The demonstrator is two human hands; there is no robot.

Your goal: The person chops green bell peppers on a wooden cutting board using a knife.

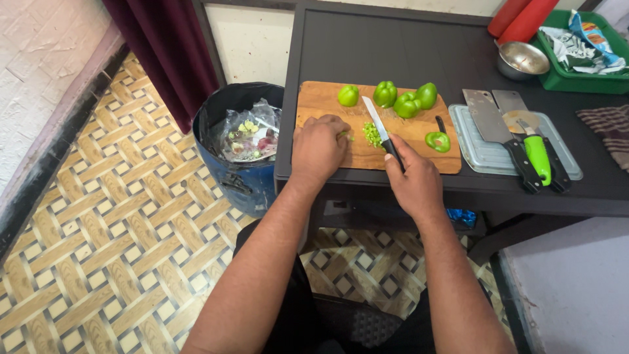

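Note:
My right hand (pixel 413 178) grips the black handle of a kitchen knife (pixel 377 120), its blade lying over a small pile of chopped green pepper (pixel 372 136) on the wooden cutting board (pixel 321 98). My left hand (pixel 319 145) rests curled on the board's left part, fingers pressed on a bit of green pepper that is mostly hidden. Several green pepper pieces (pixel 400 98) sit along the board's far edge. A pepper ring (pixel 438 141) lies at the board's right.
The board lies on a dark table (pixel 367 46). To the right, a clear tray (pixel 485 154) holds two cleavers and a green-handled tool (pixel 537 157). A steel bowl (pixel 522 60) and green bin (pixel 576 78) stand farther back. A blue waste bin (pixel 246 141) stands left of the table.

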